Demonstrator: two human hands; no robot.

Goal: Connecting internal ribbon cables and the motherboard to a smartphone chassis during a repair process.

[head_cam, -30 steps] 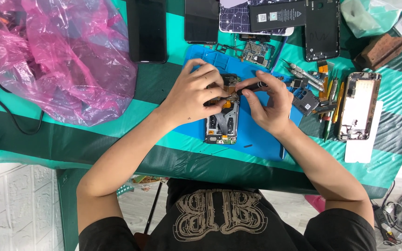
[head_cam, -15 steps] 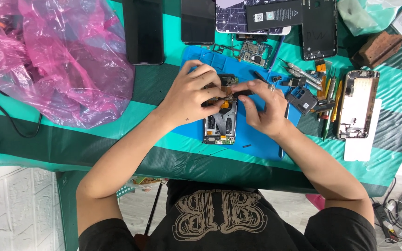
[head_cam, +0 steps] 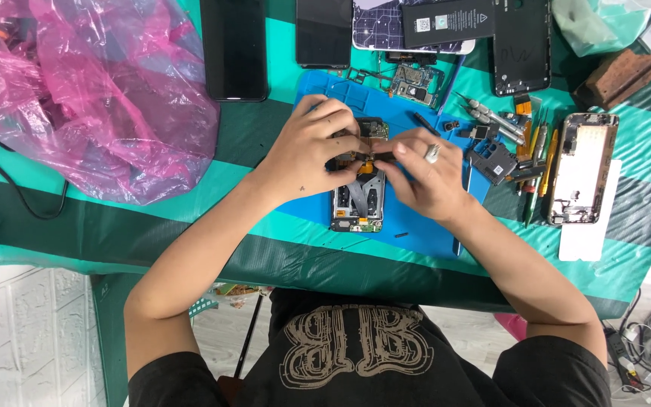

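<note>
An opened phone (head_cam: 359,202) with its insides bare lies on a blue work mat (head_cam: 416,226). My left hand (head_cam: 312,147) rests on the phone's upper part, fingers curled over it and pressing on it. My right hand (head_cam: 423,175), a ring on one finger, pinches a thin dark tool (head_cam: 383,156) whose tip meets the phone's upper part, between the two hands. The fingers hide the spot where the tip touches.
A pink plastic bag (head_cam: 84,90) fills the left. Dark phones (head_cam: 233,47) and a battery (head_cam: 446,21) lie at the back. Screwdrivers and tweezers (head_cam: 525,143), a phone frame (head_cam: 582,169) and a brown block (head_cam: 618,75) are on the right. A black cable (head_cam: 9,188) runs at left.
My right hand has moved slightly left toward the left hand over the phone. The left hand stays on the phone.
</note>
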